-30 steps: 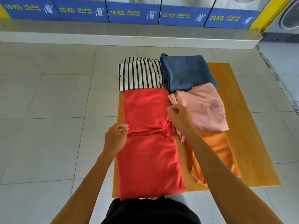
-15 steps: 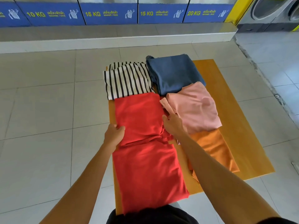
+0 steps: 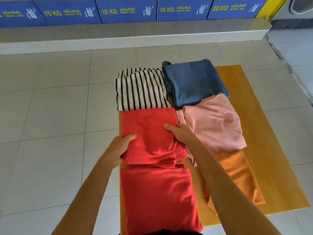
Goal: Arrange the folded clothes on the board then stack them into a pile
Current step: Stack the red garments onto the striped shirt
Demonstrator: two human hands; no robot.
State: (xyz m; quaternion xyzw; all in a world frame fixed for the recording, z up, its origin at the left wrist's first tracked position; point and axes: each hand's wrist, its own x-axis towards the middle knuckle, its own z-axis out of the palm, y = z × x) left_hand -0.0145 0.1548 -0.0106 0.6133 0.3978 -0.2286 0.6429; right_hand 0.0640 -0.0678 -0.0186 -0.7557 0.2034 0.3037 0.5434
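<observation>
An orange-brown board (image 3: 264,133) lies on the tiled floor with several folded garments on it. A black-and-white striped one (image 3: 140,90) and a dark blue one (image 3: 194,82) lie at the far end. A pink one (image 3: 215,122) overlaps an orange one (image 3: 237,177) on the right. Two red garments fill the left: the farther red one (image 3: 150,129) and the nearer red one (image 3: 157,197). My left hand (image 3: 121,148) grips the farther red garment's left edge, thumb on top. On its right edge my right hand (image 3: 179,133) holds it the same way; its near edge is bunched.
Grey floor tiles (image 3: 50,116) surround the board. A raised concrete step (image 3: 118,39) runs across the back, with a row of blue-labelled washing machines (image 3: 128,11) on it. A further machine (image 3: 301,7) stands at the far right.
Both hands have closed on the sides of the farther red garment, thumbs now on top, and its near edge has bunched up. The camera view has shifted.
</observation>
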